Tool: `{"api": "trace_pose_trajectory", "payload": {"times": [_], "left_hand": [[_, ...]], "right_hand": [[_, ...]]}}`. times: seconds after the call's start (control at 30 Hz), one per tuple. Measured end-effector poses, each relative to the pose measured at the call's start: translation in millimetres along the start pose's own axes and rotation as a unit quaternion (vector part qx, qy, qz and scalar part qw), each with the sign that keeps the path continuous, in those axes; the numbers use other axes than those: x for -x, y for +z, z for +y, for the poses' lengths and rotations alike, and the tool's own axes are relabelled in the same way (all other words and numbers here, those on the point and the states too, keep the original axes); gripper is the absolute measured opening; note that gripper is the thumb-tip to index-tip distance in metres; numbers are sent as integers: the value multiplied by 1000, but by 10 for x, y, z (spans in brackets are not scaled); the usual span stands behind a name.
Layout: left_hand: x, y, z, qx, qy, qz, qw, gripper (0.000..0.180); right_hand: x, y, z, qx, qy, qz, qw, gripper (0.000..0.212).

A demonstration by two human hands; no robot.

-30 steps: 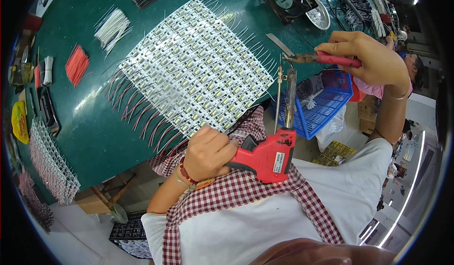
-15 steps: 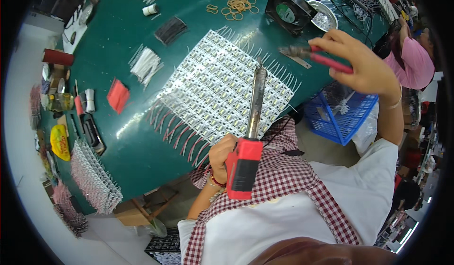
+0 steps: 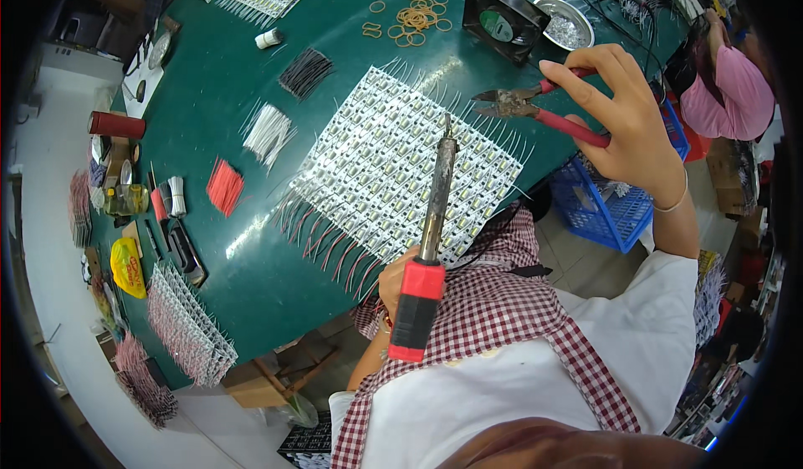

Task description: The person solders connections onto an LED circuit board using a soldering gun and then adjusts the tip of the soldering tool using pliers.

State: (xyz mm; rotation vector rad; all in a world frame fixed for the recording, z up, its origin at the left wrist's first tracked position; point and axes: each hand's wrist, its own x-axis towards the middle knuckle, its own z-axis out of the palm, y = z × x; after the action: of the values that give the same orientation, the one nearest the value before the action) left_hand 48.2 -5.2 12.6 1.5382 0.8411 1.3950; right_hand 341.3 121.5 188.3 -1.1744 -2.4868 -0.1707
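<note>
My right hand [image 3: 627, 122] holds red-handled cutting pliers [image 3: 523, 103] over the right side of the panel, jaws a little apart and pointing left. A large panel of white LED modules [image 3: 393, 168] lies on the green table, thin wires sticking out along its edges. At the panel's near edge is my left hand [image 3: 393, 283], its fingers curled and partly hidden. A soldering iron [image 3: 424, 285] with a red and black handle stands in front of this hand, tip over the panel; no fingers show around its handle.
Rubber bands [image 3: 416, 19], a black fan [image 3: 504, 21] and a metal dish [image 3: 567, 24] lie beyond the panel. Bundles of black [image 3: 305, 73], white [image 3: 269, 134] and red tubing [image 3: 224, 187] lie left. A blue basket [image 3: 615, 214] stands right, below the table edge.
The pliers have moved slightly left and now show sharply instead of blurred. The soldering iron has shifted left and down in the view. The whole table view has shifted slightly.
</note>
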Motion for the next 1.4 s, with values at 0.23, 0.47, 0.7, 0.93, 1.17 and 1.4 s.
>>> {"api": "trace_pose_trajectory", "payload": {"times": [0.23, 0.47, 0.7, 0.93, 1.17, 1.4], "left_hand": [[56, 10, 115, -167, -44, -18, 985, 20], [-95, 82, 157, 168, -152, -7, 974, 29], [42, 123, -3, 228, -129, 46, 964, 4], [3, 162, 36, 285, -99, 64, 951, 17], [30, 127, -6, 308, -79, 28, 948, 20], [36, 135, 45, 255, -91, 50, 961, 21]], "right_hand": [[-51, 71, -38, 5, -11, 14, 1000, 59], [51, 354, -255, -93, 38, 59, 993, 60], [-23, 410, -254, 15, -15, 87, 996, 55], [-35, 426, -289, 51, -26, 103, 993, 57], [-39, 419, -303, 70, -32, 104, 992, 54], [-65, 414, -324, 152, -70, 107, 980, 51]]}}
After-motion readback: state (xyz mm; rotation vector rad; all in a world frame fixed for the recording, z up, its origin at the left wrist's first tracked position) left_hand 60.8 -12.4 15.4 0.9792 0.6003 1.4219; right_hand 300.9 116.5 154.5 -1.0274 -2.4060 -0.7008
